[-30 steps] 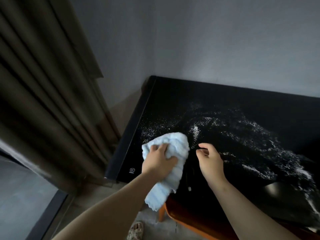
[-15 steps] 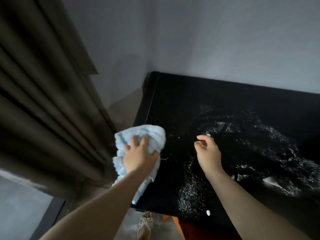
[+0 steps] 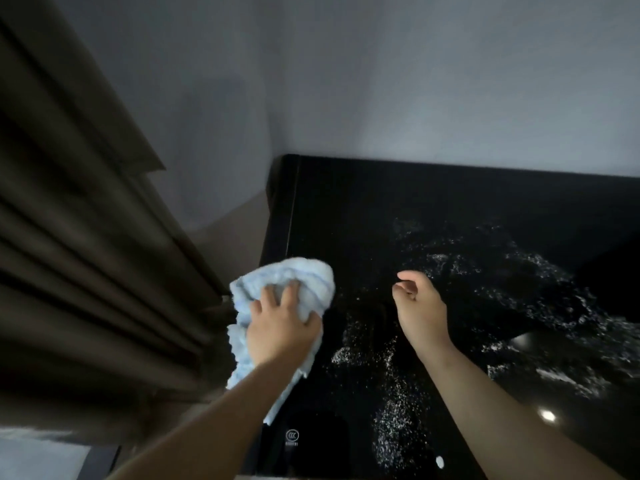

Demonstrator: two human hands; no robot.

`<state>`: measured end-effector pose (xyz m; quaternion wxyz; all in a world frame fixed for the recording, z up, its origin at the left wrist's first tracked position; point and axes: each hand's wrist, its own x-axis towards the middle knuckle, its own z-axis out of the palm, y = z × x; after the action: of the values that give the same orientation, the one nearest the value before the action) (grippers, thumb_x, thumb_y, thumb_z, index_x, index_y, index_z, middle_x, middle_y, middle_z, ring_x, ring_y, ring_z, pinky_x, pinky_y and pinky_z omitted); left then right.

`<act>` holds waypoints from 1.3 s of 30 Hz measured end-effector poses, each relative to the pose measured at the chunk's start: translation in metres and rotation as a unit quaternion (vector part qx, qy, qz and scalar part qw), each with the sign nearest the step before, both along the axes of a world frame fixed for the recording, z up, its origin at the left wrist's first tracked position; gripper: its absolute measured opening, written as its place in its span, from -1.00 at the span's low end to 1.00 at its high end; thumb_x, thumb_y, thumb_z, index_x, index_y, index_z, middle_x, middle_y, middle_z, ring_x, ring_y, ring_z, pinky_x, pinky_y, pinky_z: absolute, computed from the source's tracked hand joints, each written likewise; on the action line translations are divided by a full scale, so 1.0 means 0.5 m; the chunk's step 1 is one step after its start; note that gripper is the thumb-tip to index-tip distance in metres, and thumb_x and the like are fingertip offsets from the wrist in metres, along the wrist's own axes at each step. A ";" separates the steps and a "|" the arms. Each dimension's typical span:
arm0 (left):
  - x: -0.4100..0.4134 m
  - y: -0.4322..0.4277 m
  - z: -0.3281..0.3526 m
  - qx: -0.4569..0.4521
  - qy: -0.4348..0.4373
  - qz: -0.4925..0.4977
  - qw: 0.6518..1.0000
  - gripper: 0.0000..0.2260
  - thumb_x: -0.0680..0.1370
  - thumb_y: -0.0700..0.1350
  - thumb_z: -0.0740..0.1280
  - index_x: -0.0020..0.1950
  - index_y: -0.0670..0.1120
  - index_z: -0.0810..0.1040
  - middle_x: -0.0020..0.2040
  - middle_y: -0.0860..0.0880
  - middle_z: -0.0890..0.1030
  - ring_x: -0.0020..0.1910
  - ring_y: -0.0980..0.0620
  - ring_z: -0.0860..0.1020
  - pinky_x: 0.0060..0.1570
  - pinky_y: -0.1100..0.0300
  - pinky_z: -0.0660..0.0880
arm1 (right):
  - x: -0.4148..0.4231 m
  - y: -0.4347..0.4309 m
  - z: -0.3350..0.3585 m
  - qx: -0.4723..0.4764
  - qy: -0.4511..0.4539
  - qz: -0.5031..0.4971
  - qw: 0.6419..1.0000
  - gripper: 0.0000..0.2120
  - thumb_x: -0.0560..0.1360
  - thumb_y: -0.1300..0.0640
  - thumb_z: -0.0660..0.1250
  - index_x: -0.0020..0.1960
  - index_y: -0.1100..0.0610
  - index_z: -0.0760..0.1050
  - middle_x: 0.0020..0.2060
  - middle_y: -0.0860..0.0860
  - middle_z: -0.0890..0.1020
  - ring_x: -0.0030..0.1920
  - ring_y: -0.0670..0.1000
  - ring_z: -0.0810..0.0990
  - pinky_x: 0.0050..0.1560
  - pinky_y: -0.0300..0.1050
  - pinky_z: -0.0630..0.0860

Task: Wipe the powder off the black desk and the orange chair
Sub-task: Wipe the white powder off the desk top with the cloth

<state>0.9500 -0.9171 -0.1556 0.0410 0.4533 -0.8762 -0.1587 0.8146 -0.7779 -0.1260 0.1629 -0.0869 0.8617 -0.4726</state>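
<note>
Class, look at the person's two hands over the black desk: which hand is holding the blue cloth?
The left hand. Its fingers grip the light blue cloth at the desk's left edge, while the right hand holds nothing, fingers loosely curled above the powder.

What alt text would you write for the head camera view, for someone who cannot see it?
A person's left hand grips a light blue cloth at the left edge of a glossy black desk, while the right hand hovers loosely curled, holding nothing. White powder is scattered over the desk's near and right parts. Brown curtains hang at left.
</note>
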 end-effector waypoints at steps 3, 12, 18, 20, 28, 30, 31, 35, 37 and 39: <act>-0.028 0.057 -0.003 0.041 0.006 -0.071 0.997 -0.42 0.45 0.28 0.21 0.44 0.20 0.19 0.37 0.04 0.23 0.29 -0.04 0.29 -0.07 0.14 0.42 | -0.009 0.002 0.006 0.044 0.035 0.029 0.998 -0.75 0.55 0.17 0.25 0.22 0.06 0.48 0.09 -0.01 0.58 0.06 0.00 0.55 0.12 -0.04 0.47; -0.060 -0.053 0.039 0.011 0.012 0.040 0.999 -0.46 0.47 0.16 0.26 0.43 0.15 0.24 0.39 -0.03 0.26 0.30 -0.20 0.30 -0.05 0.00 0.41 | -0.047 0.053 0.013 0.169 0.114 0.111 0.973 -0.71 0.56 0.10 0.25 0.28 0.03 0.46 0.19 -0.03 0.55 0.23 0.08 0.43 0.26 0.10 0.35; -0.108 0.118 -0.001 0.081 0.025 -0.113 0.990 -0.45 0.42 0.25 0.22 0.40 0.26 0.23 0.39 0.09 0.24 0.35 -0.04 0.28 -0.09 0.12 0.36 | -0.068 0.067 0.016 0.160 0.120 0.096 0.975 -0.72 0.54 0.13 0.27 0.24 0.05 0.49 0.17 -0.02 0.57 0.19 0.07 0.45 0.21 0.05 0.34; -0.114 0.104 0.015 0.100 0.079 -0.124 0.984 -0.45 0.41 0.19 0.27 0.40 0.23 0.28 0.39 0.09 0.29 0.29 -0.02 0.35 -0.05 0.12 0.42 | -0.077 0.064 0.021 0.148 0.122 0.097 0.977 -0.72 0.54 0.14 0.27 0.25 0.05 0.49 0.19 -0.03 0.56 0.21 0.07 0.45 0.24 0.06 0.36; -0.114 -0.010 0.024 0.018 -0.015 0.018 1.000 -0.46 0.49 0.18 0.21 0.45 0.17 0.17 0.42 0.02 0.20 0.31 -0.14 0.30 -0.16 0.12 0.32 | -0.089 0.039 0.029 0.136 0.103 0.117 0.978 -0.71 0.55 0.12 0.26 0.27 0.04 0.47 0.18 -0.05 0.56 0.24 0.02 0.43 0.29 0.09 0.36; -0.123 0.035 0.010 0.034 -0.014 -0.038 0.999 -0.46 0.48 0.22 0.20 0.44 0.19 0.18 0.41 0.05 0.21 0.34 -0.09 0.28 -0.12 0.12 0.34 | -0.088 0.029 0.028 0.137 0.103 0.120 0.978 -0.72 0.55 0.12 0.26 0.26 0.03 0.47 0.19 -0.05 0.56 0.22 0.03 0.43 0.27 0.06 0.35; -0.129 0.058 0.005 0.052 -0.010 -0.084 0.995 -0.46 0.47 0.23 0.21 0.43 0.21 0.19 0.41 0.07 0.21 0.35 -0.06 0.28 -0.09 0.12 0.37 | -0.088 0.025 0.028 0.137 0.101 0.119 0.978 -0.72 0.54 0.12 0.27 0.25 0.03 0.48 0.19 -0.04 0.56 0.21 0.04 0.44 0.26 0.05 0.35; -0.137 0.054 0.040 0.127 0.065 -0.180 0.973 -0.44 0.40 0.19 0.27 0.39 0.24 0.27 0.36 0.10 0.34 0.26 0.00 0.42 0.05 0.13 0.45 | -0.093 0.018 0.035 0.092 0.105 0.103 0.985 -0.73 0.53 0.18 0.28 0.22 0.11 0.51 0.14 0.03 0.58 0.19 0.10 0.48 0.24 0.11 0.39; -0.140 -0.016 0.060 0.084 0.117 -0.111 0.983 -0.48 0.43 0.13 0.32 0.38 0.18 0.33 0.34 0.03 0.38 0.25 -0.09 0.43 0.09 0.06 0.46 | -0.097 0.021 0.037 0.063 0.110 0.093 0.988 -0.75 0.53 0.19 0.29 0.20 0.13 0.53 0.08 -0.01 0.59 0.17 0.09 0.50 0.23 0.11 0.42; -0.141 -0.093 0.069 0.045 0.091 -0.008 0.995 -0.48 0.47 0.13 0.28 0.41 0.14 0.28 0.38 -0.03 0.31 0.31 -0.19 0.34 0.13 -0.05 0.43 | -0.099 0.023 0.038 0.055 0.094 0.094 0.990 -0.76 0.55 0.17 0.27 0.22 0.10 0.51 0.08 -0.06 0.57 0.20 0.06 0.49 0.25 0.09 0.43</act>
<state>0.8797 -0.9635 -0.1209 0.0987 0.4309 -0.8645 -0.2391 0.7653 -0.7663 -0.1070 0.1297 -0.2025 0.8860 -0.3963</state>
